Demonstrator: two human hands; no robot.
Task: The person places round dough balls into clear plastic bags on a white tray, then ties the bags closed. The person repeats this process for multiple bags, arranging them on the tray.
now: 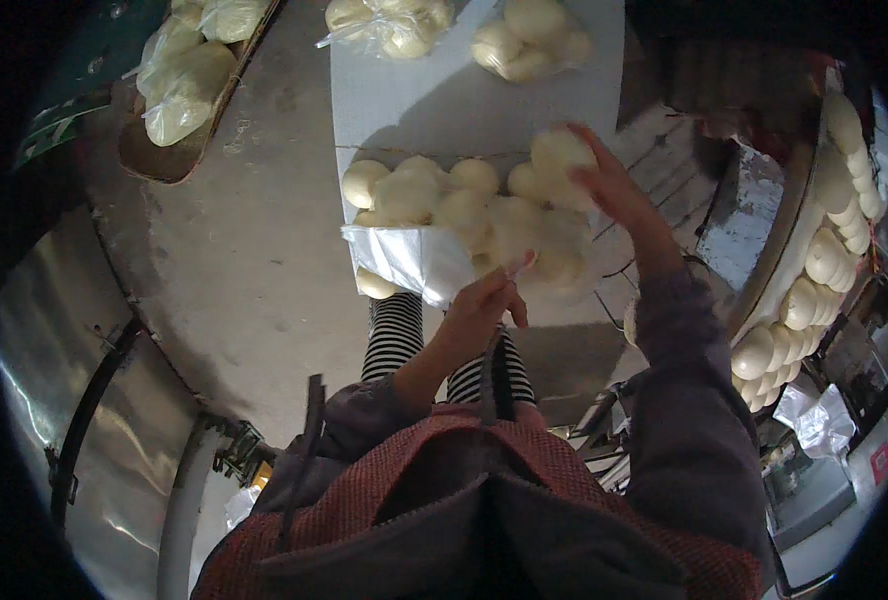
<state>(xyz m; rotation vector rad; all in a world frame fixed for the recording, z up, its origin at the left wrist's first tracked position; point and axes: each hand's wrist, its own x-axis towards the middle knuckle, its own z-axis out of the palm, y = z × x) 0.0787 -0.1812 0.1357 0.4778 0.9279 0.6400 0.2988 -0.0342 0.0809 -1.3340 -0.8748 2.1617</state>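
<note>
My right hand (pixel 609 180) grips a pale steamed bun (pixel 560 154) over the right side of a group of buns; motion blurs both. Lower down, my left hand (pixel 481 304) has its thumb and finger pinched on the thin film of a clear plastic bag (pixel 564 281), whose outline is hazy. Through and around the film show several round buns (pixel 462 214). A stack of white plastic bags (pixel 410 259) lies on the near left of the group, with one bun (pixel 375 283) poking out below it.
The buns rest on a white cloth-covered table (pixel 444 90). Bagged buns (pixel 391 26) and another bagged bunch (pixel 530 41) sit at its far end. More bags (pixel 188 82) lie in a long tray (pixel 162 161) at left. Rows of buns (pixel 811 300) line a board at right.
</note>
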